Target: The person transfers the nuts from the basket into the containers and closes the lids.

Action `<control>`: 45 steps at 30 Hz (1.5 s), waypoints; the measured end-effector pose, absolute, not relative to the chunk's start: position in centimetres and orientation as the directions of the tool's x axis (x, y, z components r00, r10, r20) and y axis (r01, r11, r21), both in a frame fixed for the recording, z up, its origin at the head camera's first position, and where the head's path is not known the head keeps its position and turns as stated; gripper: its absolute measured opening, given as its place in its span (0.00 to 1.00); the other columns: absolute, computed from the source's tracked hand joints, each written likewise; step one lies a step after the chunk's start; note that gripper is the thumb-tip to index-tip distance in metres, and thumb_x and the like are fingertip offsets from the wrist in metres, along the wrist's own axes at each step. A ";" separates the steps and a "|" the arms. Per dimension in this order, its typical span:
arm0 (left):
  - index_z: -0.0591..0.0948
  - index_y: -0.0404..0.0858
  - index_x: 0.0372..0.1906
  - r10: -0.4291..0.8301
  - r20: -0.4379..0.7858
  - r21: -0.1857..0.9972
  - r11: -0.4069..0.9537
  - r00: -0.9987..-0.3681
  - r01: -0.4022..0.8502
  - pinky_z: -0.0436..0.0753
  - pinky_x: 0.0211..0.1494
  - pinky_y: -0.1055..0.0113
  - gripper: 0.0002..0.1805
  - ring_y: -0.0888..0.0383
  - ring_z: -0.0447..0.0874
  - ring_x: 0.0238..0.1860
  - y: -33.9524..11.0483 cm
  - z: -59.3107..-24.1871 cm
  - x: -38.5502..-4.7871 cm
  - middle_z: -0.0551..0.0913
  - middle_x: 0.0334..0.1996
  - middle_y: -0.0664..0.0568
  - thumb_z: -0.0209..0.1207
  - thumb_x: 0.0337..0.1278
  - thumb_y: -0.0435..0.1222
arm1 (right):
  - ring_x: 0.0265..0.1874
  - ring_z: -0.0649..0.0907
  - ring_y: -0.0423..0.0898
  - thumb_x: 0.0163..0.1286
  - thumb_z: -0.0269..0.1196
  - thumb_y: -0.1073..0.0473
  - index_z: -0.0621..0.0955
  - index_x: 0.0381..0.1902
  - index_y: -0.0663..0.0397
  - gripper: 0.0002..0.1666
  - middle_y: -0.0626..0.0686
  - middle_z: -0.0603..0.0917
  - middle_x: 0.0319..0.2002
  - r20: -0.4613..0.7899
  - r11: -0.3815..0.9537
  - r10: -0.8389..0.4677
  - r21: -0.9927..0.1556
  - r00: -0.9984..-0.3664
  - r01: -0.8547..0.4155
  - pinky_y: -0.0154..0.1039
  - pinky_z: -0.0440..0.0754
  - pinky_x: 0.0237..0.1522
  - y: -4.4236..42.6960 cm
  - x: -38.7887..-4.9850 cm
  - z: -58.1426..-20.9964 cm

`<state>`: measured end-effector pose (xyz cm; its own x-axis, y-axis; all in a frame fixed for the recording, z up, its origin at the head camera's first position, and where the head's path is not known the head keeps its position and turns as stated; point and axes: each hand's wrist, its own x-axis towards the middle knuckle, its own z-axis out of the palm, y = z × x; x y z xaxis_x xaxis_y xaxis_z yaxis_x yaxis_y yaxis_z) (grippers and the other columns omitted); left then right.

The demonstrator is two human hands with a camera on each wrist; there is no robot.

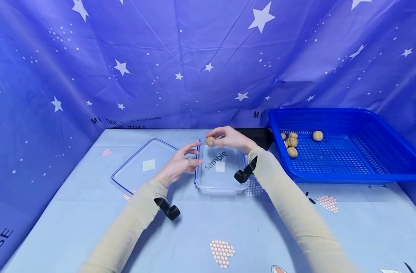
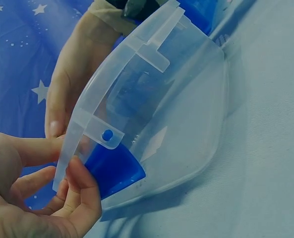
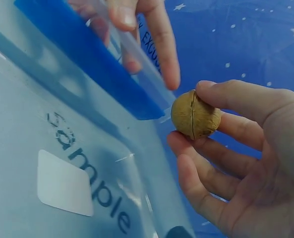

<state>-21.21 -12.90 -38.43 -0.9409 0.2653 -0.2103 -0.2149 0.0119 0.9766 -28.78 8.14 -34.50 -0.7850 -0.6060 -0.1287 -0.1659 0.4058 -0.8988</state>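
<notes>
My right hand pinches a walnut between thumb and fingers, above the far left corner of a clear plastic box. The box is lidless, and the word "sample" shows through its bottom beside a white square. At its left side my left hand grips the rim, close to a blue side latch that hangs down. A clear lid with a blue-edged rim lies flat on the table, left of the box and partly behind the left hand.
To the right stands a blue perforated basket holding several walnuts along its left side and one apart from them. A dark object lies between box and basket. A starry blue curtain rises behind the table.
</notes>
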 end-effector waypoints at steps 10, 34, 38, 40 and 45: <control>0.65 0.42 0.72 0.273 -0.200 0.977 -0.010 -0.941 -0.211 0.80 0.36 0.68 0.36 0.58 0.77 0.35 -12.8 -38.6 -21.2 0.63 0.59 0.36 0.59 0.58 0.22 | 0.52 0.76 0.53 0.66 0.62 0.63 0.77 0.60 0.62 0.24 0.60 0.77 0.56 -0.174 0.410 -0.545 -0.908 -0.820 -0.080 0.53 0.77 0.53 7.6 -29.5 -36.4; 0.63 0.41 0.72 0.272 -0.199 0.978 0.000 -0.942 -0.207 0.80 0.34 0.68 0.37 0.56 0.75 0.34 -12.8 -38.4 -21.2 0.64 0.54 0.39 0.58 0.58 0.21 | 0.55 0.77 0.55 0.68 0.60 0.62 0.71 0.65 0.65 0.29 0.65 0.74 0.61 -0.149 0.466 -0.599 -0.864 -0.787 -0.191 0.53 0.76 0.55 8.9 -28.4 -33.6; 0.63 0.41 0.72 0.272 -0.201 0.977 -0.009 -0.941 -0.211 0.80 0.33 0.69 0.36 0.56 0.75 0.32 -12.8 -38.5 -21.2 0.64 0.54 0.39 0.58 0.58 0.21 | 0.54 0.78 0.54 0.69 0.59 0.62 0.72 0.64 0.64 0.27 0.65 0.74 0.61 -0.119 0.467 -0.618 -0.851 -0.777 -0.241 0.53 0.77 0.54 9.2 -27.9 -32.8; 0.63 0.41 0.72 0.272 -0.202 0.977 -0.012 -0.941 -0.213 0.80 0.33 0.69 0.36 0.56 0.74 0.32 -12.8 -38.5 -21.2 0.64 0.54 0.39 0.57 0.58 0.21 | 0.52 0.79 0.53 0.69 0.59 0.61 0.73 0.64 0.62 0.27 0.64 0.74 0.61 -0.110 0.469 -0.622 -0.845 -0.775 -0.257 0.51 0.78 0.52 9.4 -27.6 -32.3; 0.63 0.41 0.72 0.274 -0.205 0.976 -0.009 -0.940 -0.215 0.80 0.33 0.68 0.37 0.56 0.75 0.32 -12.8 -38.5 -21.3 0.64 0.54 0.39 0.58 0.58 0.21 | 0.53 0.79 0.52 0.69 0.60 0.60 0.75 0.64 0.57 0.25 0.59 0.76 0.60 -0.101 0.472 -0.630 -0.837 -0.770 -0.276 0.50 0.77 0.53 10.0 -26.9 -31.1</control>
<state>-21.30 -12.77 -38.46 -0.9398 0.2738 -0.2046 -0.2153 -0.0095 0.9765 -26.89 9.99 -31.11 -0.7703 -0.6296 -0.1014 -0.2756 0.4721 -0.8374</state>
